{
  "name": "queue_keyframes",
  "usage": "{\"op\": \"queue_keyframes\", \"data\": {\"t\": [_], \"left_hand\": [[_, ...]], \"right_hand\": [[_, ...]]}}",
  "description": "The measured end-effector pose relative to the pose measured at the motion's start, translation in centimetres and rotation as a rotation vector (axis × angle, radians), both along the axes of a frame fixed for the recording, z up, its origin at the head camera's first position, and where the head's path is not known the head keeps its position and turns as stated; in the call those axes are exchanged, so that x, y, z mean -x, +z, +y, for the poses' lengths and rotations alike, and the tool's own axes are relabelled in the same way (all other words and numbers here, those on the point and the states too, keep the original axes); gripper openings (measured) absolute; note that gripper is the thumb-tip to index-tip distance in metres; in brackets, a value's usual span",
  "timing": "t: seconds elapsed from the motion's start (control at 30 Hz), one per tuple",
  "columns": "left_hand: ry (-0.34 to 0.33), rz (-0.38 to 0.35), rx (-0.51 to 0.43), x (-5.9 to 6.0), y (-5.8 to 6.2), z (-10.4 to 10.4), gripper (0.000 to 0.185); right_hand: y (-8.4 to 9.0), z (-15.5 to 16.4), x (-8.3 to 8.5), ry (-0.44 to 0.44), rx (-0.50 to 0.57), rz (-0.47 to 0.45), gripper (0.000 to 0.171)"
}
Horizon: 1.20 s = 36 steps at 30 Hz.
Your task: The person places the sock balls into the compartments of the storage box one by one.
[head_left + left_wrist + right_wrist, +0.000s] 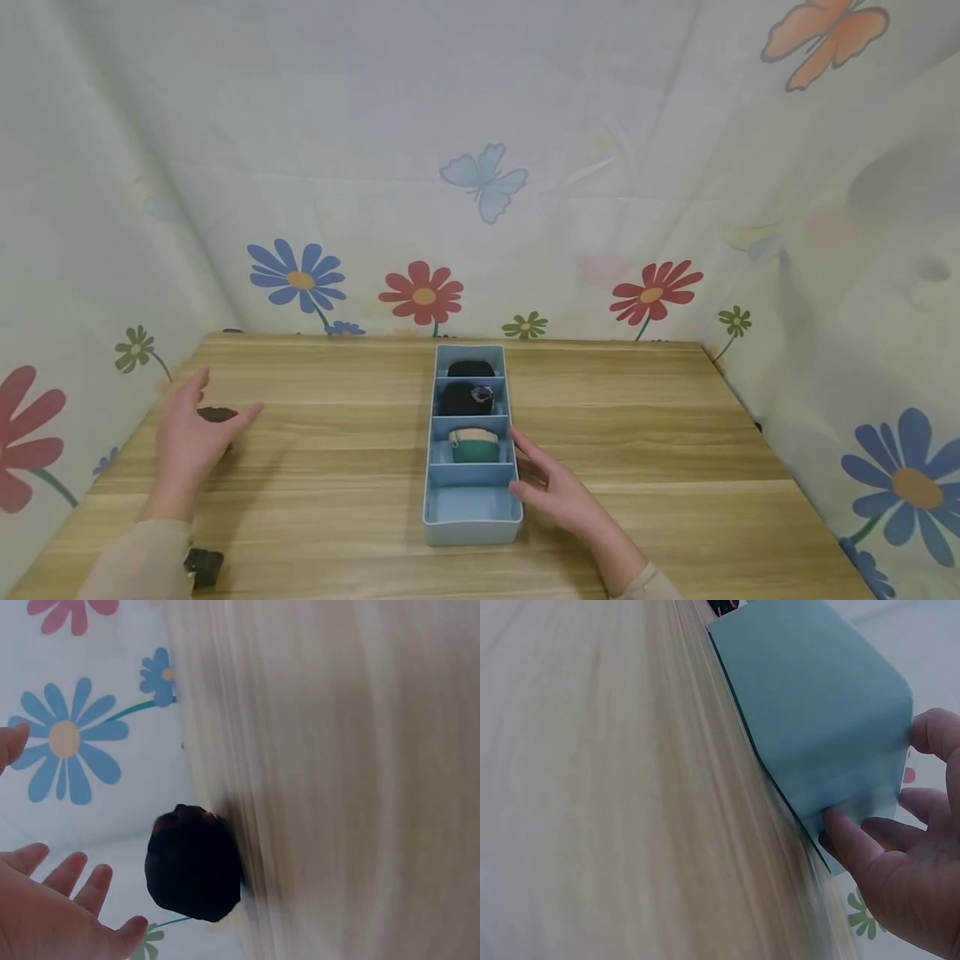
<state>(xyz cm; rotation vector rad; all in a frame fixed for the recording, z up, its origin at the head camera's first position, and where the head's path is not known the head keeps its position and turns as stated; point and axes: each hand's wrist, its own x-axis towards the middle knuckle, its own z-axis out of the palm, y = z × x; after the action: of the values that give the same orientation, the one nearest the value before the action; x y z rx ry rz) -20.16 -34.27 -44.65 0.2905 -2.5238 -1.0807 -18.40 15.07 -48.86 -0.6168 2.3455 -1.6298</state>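
My left hand [187, 437] is over the left side of the table with thumb and fingers spread. Just beyond it, partly hidden by the hand, lies a dark rolled bundle [217, 413], perhaps a sock. The left wrist view shows this black bundle [193, 866] on the tabletop, apart from the fingers. My right hand [566, 500] rests its extended fingers against the right side of a blue divided box [472, 534]. Inside, from the back, sit a black bundle [471, 368], a black one with a grey pattern [461, 400] and a green one with a cream edge [476, 450].
The box stands lengthwise on a wood-grain table [337, 500], its bare floor visible in the front compartment. A small black object [204, 568] sits by the left sleeve. Flower-printed cloth [360, 208] surrounds the table at the back and sides.
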Motion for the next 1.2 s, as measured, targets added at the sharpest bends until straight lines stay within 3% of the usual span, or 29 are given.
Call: {"op": "queue_keyframes", "data": {"t": [0.3, 0.8, 1.2], "left_hand": [[0.031, -0.019, 0.018, -0.1, -0.9, -1.8, 0.106], [0.039, -0.163, -0.221, -0.5, -1.7, -2.9, 0.105], [0.049, -0.212, -0.338, -0.3, -3.1, -3.7, 0.1]], "right_hand": [[-0.1, 0.1, 0.1, 0.002, 0.004, 0.001, 0.071], [0.1, 0.0, 0.1, 0.005, -0.005, -0.006, 0.071], [0.3, 0.0, -0.1, -0.004, -0.019, -0.013, 0.071]]}}
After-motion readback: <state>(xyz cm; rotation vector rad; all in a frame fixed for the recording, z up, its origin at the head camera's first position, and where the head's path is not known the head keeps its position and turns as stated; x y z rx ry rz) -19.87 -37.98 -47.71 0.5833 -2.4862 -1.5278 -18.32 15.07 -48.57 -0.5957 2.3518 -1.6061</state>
